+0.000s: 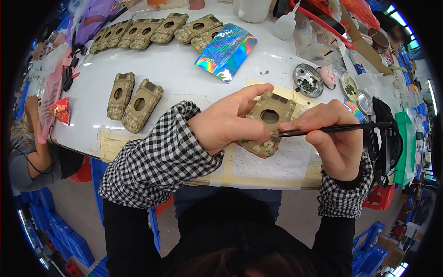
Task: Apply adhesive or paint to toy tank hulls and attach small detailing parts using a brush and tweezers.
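My left hand (228, 122) grips a camouflage-painted toy tank hull (269, 124) with a round hole in its top, holding it just above the white table (184, 74). My right hand (334, 136) pinches black tweezers (332, 130), whose tips touch the hull's right side beside the hole. Both sleeves are black-and-white check. Under the hull lies a white sheet taped down with beige masking tape (258, 168).
Two finished hulls (134, 101) lie at the left, and a row of several more (152, 32) runs along the far edge. A holographic foil pouch (227, 51) and small tins of dark bits (308, 82) sit nearby. Another person (32, 152) sits at the left.
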Demonstrator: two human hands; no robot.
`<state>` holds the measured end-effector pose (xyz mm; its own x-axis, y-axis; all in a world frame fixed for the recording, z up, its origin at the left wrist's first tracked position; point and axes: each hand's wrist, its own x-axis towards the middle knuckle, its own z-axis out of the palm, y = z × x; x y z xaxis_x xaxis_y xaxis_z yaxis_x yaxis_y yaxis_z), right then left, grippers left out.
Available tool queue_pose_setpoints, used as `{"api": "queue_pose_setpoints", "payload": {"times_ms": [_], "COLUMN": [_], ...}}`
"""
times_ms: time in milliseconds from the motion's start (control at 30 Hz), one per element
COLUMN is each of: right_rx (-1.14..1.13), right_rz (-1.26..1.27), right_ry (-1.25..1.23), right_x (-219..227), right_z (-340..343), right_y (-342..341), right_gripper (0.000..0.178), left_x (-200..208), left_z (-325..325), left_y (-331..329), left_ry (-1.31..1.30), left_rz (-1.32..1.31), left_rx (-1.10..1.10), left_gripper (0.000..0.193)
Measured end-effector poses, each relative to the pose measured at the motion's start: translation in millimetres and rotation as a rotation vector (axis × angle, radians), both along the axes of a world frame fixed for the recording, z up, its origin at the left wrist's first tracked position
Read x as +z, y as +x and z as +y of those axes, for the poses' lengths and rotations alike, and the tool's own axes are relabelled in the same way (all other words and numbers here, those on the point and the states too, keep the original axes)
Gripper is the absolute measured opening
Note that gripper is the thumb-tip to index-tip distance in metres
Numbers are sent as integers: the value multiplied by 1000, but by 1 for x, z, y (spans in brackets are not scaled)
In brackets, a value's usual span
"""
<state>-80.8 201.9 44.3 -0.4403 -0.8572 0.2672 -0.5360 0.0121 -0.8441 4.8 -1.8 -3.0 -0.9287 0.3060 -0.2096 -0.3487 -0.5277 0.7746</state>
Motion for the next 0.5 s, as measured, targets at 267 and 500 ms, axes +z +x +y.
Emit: {"api": "queue_pose_setpoints", "payload": {"times_ms": [267,500], "right_rx": [-7,-8], "right_rz": [-17,-52], "right_ry": [-25,-71], "right_x": [-2,-3], "right_z": [0,0], "right_y": [1,1], "right_gripper": [20,17], "left_x": [0,-1], "left_z": [0,0], "left_y": [0,-1], "left_ry": [3,-8], "left_rz": [1,-18], "left_rx": [2,1], "left_gripper": [82,82]}}
